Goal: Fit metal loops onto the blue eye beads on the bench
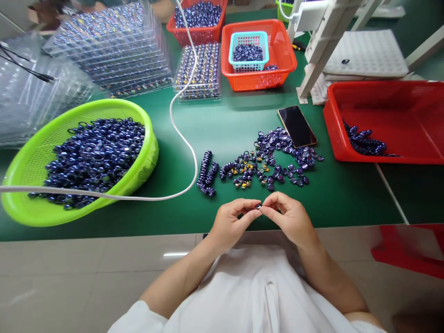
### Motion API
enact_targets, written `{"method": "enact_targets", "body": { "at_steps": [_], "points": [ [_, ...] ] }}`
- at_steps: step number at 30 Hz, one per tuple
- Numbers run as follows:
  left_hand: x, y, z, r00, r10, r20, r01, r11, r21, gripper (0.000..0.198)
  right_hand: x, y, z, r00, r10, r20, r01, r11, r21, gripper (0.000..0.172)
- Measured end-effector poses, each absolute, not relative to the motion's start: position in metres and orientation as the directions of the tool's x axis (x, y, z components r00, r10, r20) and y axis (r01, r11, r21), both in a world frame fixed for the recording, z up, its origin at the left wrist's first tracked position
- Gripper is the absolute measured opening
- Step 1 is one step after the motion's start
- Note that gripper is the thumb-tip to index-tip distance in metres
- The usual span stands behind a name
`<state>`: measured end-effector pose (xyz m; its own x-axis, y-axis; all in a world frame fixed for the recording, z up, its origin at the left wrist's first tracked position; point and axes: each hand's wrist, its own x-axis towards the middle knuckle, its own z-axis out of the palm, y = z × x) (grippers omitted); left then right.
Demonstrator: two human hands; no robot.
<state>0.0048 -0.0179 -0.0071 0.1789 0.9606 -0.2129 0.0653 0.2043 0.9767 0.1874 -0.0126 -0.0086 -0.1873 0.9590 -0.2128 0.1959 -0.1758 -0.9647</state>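
Note:
My left hand (231,221) and my right hand (292,218) meet near the table's front edge. Both pinch one small dark shiny piece (258,206) between thumb and fingertips; its exact shape is mostly hidden. Just beyond the fingers lies a cluster of dark blue rings (247,177), some with gold-coloured parts among them. Flat dark glossy caps (277,138) are spread in a loose loop to the right of it. Short rows of nested rings (204,167) lie on the green table (166,215), left of the cluster.
A lime-green basket (152,143) of dark rings stands left. A phone (297,126) touches the caps. Red bins (333,120) stand right and an orange basket (239,83) behind. Stacked clear trays (138,69) fill the back left. A white cable (189,145) crosses the table.

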Motion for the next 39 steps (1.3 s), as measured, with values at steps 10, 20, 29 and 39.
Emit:
{"method": "enact_targets", "body": {
  "at_steps": [10,20,29,39],
  "points": [
    [0.001,-0.012,0.003,0.315,0.880,-0.356,-0.073,0.396,0.915,0.022,0.195,-0.007,-0.004,-0.321,0.911,-0.260,0.234,-0.190,-0.954,0.020],
    [0.001,-0.009,-0.009,0.169,0.904,-0.392,-0.261,0.424,0.867,0.018,0.188,-0.023,-0.011,-0.297,0.903,0.309,0.287,0.393,-0.874,0.017],
    [0.012,-0.006,-0.002,0.213,0.809,-0.547,-0.452,0.578,0.679,0.022,0.179,-0.026,-0.023,-0.375,0.760,0.531,0.512,0.648,-0.564,0.037],
    [0.008,-0.002,-0.001,0.265,0.762,-0.591,-0.541,0.625,0.563,0.027,0.176,-0.023,-0.022,-0.278,0.795,0.539,0.442,0.604,-0.663,0.027]
  ]
}}
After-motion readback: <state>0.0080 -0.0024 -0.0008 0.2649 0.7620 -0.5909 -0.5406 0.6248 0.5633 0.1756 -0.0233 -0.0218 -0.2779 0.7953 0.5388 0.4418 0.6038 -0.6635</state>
